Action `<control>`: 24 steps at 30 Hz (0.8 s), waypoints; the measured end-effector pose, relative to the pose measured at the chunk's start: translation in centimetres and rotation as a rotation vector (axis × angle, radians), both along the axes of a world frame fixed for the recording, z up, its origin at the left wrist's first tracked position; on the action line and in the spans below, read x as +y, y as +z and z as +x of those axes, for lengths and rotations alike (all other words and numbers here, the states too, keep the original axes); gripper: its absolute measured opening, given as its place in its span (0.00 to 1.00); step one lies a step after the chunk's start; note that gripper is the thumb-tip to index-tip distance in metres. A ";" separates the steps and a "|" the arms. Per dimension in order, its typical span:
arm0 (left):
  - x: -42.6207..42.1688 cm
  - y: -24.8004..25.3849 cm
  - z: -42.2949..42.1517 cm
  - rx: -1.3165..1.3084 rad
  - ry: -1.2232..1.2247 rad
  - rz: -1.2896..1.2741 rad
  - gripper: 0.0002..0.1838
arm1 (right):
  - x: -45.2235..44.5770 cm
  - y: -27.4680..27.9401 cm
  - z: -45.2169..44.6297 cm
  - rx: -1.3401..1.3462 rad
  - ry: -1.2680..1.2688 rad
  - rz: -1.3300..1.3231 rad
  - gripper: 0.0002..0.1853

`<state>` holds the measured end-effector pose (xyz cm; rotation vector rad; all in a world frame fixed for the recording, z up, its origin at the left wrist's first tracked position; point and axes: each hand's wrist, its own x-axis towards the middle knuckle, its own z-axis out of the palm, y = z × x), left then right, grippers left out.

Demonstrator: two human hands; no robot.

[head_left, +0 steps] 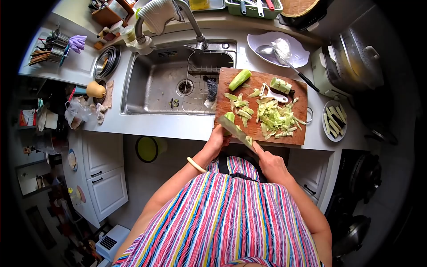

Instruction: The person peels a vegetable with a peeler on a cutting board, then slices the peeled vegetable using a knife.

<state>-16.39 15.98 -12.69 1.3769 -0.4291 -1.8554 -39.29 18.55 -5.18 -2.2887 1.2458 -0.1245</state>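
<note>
My left hand [215, 141] is closed round a peeled pale-green stem vegetable [229, 117], which looks like celtuce, at the front left corner of the wooden cutting board [262, 76]. In my right hand [272, 165] is the handle of a wide-bladed kitchen knife [235, 130]. Its blade slants up and left across the held vegetable; whether it cuts in cannot be seen. Cut slices [242, 108] lie just beyond. A heap of shavings [276, 118] covers the board's right half, below a white peeler [276, 95]. Another peeled stem [239, 79] rests at the back left.
Left of the board is a steel sink [153, 73] with a faucet [189, 22]. A white bowl [300, 55] holding a ladle [291, 66] stands behind the board. To the right are a plate [328, 133] of vegetable sticks and a steamer [329, 75].
</note>
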 end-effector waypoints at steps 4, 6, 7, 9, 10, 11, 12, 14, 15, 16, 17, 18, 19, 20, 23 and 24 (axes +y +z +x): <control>0.1 -0.4 0.2 -0.037 -0.079 -0.056 0.21 | 0.6 0.6 -0.7 0.046 0.040 0.013 0.33; -0.1 -0.4 0.3 -0.034 -0.108 -0.045 0.21 | 0.5 0.7 -0.9 0.069 0.045 0.020 0.32; -0.2 -0.3 0.2 -0.028 -0.103 -0.032 0.21 | 0.4 0.7 -0.8 0.072 0.045 0.025 0.32; -0.4 0.1 0.1 -0.020 -0.091 -0.008 0.20 | 0.1 0.5 -0.2 0.075 0.045 0.036 0.32; -0.5 0.3 0.1 -0.001 -0.078 0.009 0.20 | 0.0 0.3 0.0 0.072 0.041 0.033 0.32; -0.6 0.5 0.1 0.018 -0.063 0.025 0.20 | -0.1 0.0 0.3 0.069 0.037 0.029 0.32; -0.7 0.5 0.2 0.036 -0.047 0.042 0.20 | -0.3 -0.3 0.5 0.066 0.036 0.025 0.32; -0.5 -0.1 0.3 0.072 -0.006 0.032 0.19 | -0.5 -0.6 0.9 0.054 0.032 0.009 0.32; -0.5 -0.1 0.4 0.090 0.013 0.027 0.19 | -0.7 -0.8 1.0 0.048 0.029 0.001 0.32; -0.5 -0.1 0.4 0.075 0.008 0.025 0.18 | -0.8 -0.9 1.1 0.052 0.026 -0.008 0.32; -0.5 0.0 0.3 0.061 0.002 0.024 0.17 | -0.9 -1.1 1.2 0.056 0.023 -0.018 0.32; -0.6 0.1 0.2 0.048 -0.003 0.021 0.17 | -1.1 -1.3 1.3 0.061 0.021 -0.028 0.32; -0.5 -0.1 0.2 0.063 -0.011 0.010 0.16 | -1.3 -1.6 1.4 0.073 0.019 -0.035 0.32; -0.5 -0.6 0.2 0.079 -0.019 0.000 0.16 | -1.7 -2.0 1.5 0.086 0.017 -0.041 0.32; -0.5 -0.6 0.3 0.117 0.011 0.010 0.15 | -2.9 -3.1 2.1 0.083 0.027 -0.058 0.31; -0.4 -0.6 0.4 0.126 0.030 0.021 0.14 | -3.3 -3.5 2.2 0.073 0.033 -0.064 0.30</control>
